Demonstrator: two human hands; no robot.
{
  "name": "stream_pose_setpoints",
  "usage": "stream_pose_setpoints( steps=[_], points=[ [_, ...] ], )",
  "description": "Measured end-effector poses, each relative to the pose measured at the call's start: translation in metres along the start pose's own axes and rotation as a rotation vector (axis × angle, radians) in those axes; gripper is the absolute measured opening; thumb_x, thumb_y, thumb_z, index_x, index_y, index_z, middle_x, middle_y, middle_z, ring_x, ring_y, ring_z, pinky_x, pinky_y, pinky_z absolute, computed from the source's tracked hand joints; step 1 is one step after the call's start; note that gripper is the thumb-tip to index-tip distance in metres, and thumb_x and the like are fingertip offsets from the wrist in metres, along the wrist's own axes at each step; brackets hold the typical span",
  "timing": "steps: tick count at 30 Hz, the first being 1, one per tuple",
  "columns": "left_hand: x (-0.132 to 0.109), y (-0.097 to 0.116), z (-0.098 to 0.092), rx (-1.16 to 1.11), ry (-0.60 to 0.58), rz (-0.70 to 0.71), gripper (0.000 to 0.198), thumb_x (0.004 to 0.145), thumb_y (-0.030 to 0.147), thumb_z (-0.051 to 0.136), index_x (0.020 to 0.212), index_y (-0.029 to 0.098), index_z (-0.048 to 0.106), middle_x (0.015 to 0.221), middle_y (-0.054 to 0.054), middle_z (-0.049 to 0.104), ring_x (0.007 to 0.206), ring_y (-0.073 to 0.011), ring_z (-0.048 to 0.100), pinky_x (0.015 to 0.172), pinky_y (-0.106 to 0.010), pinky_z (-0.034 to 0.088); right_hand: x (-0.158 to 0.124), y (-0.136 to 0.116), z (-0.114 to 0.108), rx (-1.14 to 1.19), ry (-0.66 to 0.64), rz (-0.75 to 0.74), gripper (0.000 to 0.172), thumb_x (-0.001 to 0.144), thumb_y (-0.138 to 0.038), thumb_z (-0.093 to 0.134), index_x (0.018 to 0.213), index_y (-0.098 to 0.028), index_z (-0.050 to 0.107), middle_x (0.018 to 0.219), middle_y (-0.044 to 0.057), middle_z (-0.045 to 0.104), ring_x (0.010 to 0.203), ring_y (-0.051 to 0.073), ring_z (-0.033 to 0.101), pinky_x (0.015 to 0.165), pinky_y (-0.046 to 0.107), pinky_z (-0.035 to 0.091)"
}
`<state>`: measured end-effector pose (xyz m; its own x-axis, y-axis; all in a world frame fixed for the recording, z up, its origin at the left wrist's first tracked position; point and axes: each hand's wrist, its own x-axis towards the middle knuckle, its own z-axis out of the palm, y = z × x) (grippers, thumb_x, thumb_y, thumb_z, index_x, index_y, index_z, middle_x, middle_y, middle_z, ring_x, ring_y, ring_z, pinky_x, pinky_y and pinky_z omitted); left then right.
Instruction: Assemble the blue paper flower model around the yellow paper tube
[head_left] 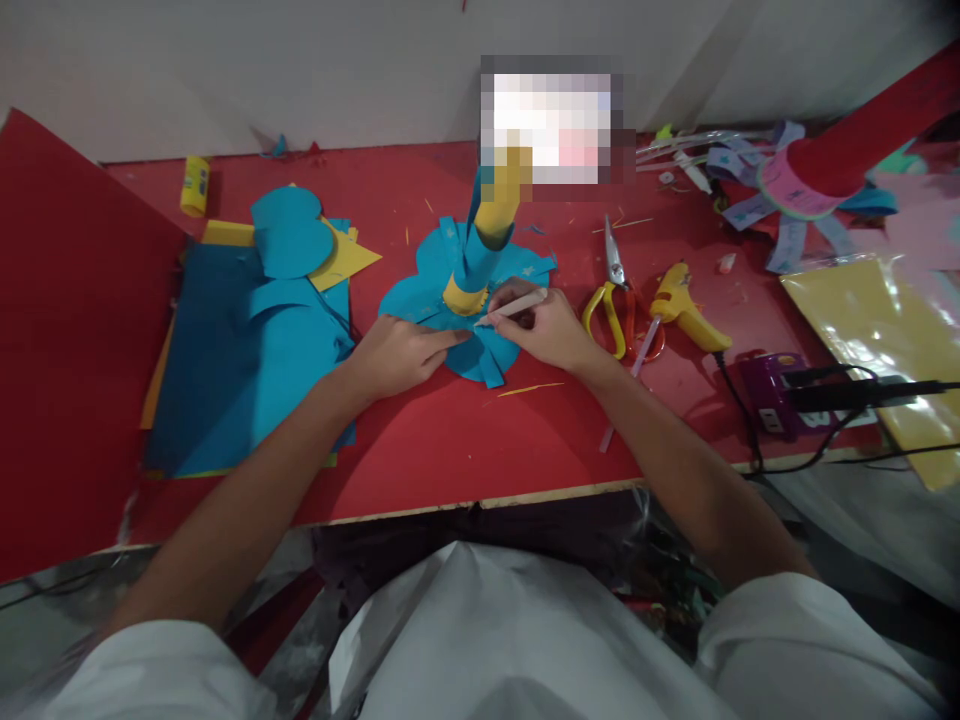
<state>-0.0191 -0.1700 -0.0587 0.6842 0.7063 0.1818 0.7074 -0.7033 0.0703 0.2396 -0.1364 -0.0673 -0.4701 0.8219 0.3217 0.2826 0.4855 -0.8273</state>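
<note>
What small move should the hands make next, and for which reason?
Probably a short stroke of the pen on the blue paper: the right hand holds its tip close to the surface, and the left hand lies nearby, seemingly steadying the paper.

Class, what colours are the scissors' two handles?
The scissors have a yellow handle and a red-orange handle, best seen in the head view.

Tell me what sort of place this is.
Probably a paper-craft workspace, though whether in a workshop or classroom I cannot tell. The red tabletop bears a stack of blue paper sheets, open scissors and a yellow glue gun.
</note>
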Motion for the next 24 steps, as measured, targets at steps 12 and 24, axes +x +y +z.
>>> stream_pose_setpoints(
  steps=[12, 24],
  points=[
    [-0.0004, -0.0014, 0.0017, 0.061, 0.02, 0.028, 0.044, 0.101, 0.021, 0.043, 0.128, 0.026, 0.077, 0.075, -0.006, 0.079, 0.064, -0.0185, 0.07, 0.055, -0.028, 0.036, 0.0005, -0.0007, 0.0001, 0.0, -0.033, 0.032, 0.015, 0.091, -0.035, 0.068, 0.089, -0.021, 0.064, 0.085, 0.003, 0.072, 0.068, 0.015, 0.062, 0.059, 0.03, 0.046],
    [-0.0023, -0.0043, 0.0037, 0.005, 0.102, 0.082, 0.041, 0.101, 0.018, 0.046, 0.128, 0.027, 0.076, 0.086, -0.003, 0.082, 0.066, -0.0158, 0.071, 0.058, -0.025, 0.043, 0.0017, 0.0003, -0.0007, 0.1, -0.052, 0.069, 0.018, 0.091, -0.037, 0.067, 0.088, -0.02, 0.065, 0.076, 0.0, 0.065, 0.058, 0.011, 0.051, 0.053, 0.027, 0.039]
  ],
)
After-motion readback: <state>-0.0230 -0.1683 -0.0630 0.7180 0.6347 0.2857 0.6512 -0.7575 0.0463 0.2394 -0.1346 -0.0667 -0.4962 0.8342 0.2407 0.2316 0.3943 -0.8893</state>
